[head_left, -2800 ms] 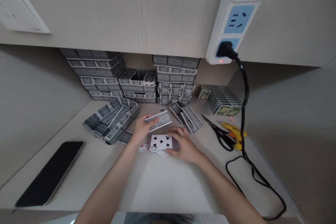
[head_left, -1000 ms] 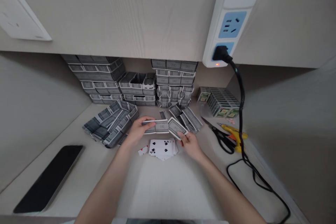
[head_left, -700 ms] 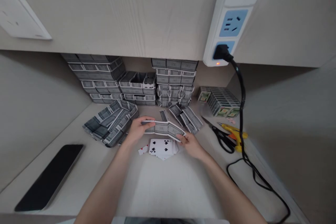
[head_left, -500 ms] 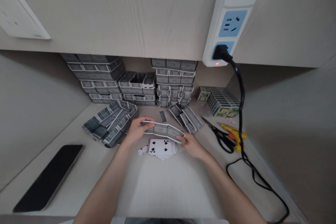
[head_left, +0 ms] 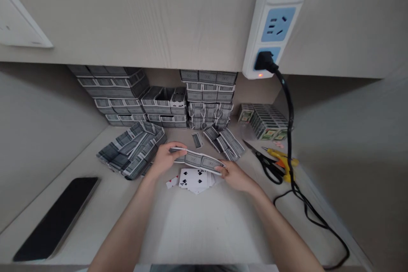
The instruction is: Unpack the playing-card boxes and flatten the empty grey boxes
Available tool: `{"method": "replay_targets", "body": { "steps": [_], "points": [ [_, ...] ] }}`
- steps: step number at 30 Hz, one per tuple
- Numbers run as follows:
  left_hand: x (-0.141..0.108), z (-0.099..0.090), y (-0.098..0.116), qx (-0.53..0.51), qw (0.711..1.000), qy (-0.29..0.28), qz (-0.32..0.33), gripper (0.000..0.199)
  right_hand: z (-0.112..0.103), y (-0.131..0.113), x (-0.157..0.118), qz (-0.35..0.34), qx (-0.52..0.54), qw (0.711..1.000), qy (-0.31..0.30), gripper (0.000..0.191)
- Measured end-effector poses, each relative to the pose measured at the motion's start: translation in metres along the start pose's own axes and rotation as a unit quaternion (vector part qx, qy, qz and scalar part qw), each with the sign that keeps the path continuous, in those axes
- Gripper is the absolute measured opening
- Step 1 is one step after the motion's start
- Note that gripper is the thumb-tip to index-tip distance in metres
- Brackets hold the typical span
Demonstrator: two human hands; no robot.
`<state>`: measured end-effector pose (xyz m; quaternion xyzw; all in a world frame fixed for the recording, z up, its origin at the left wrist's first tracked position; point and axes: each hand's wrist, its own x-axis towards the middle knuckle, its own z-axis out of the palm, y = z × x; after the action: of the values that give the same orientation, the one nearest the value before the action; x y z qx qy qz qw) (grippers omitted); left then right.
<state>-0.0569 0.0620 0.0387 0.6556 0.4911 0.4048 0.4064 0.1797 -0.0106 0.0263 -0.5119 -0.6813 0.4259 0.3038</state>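
- Both ends of the card strip (head_left: 197,160) are pinched as I watch: it runs from one hand to the other, patterned backs showing, above the desk (head_left: 197,229).
- My left hand (head_left: 165,158) has a narrow grip on the strip's left end, thumb on the near side.
- My right hand (head_left: 233,174) grips the right end, thumb and fingers closed on it; that end sits lower in my view.
- Just nearer than the strip I see a loose card pile (head_left: 191,177), four of spades on top.
- Beyond the strip are a small card piece (head_left: 196,140) and some folded card pieces (head_left: 227,142).
- An open card tray (head_left: 129,151) lies tilted to the left, in front of the card towers (head_left: 210,93).
- Far left, I have a black phone (head_left: 57,219).
- Off to the right, scissors (head_left: 270,168) lie beside a yellow glue gun (head_left: 283,159), with a black cable (head_left: 290,123) crossing it.
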Motion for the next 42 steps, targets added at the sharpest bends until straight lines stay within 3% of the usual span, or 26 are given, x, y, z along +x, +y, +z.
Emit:
{"method": "replay_targets", "body": {
  "steps": [23,42],
  "points": [
    [-0.005,0.007,0.012,0.047,0.998,0.016,0.046,0.022,-0.010,-0.003,-0.003,0.015,-0.072,0.997,-0.004,0.018],
    [-0.010,0.015,0.016,0.039,0.998,0.019,0.043,0.021,-0.013,0.000,-0.003,0.010,-0.107,0.994,0.005,0.020]
  ]
}}
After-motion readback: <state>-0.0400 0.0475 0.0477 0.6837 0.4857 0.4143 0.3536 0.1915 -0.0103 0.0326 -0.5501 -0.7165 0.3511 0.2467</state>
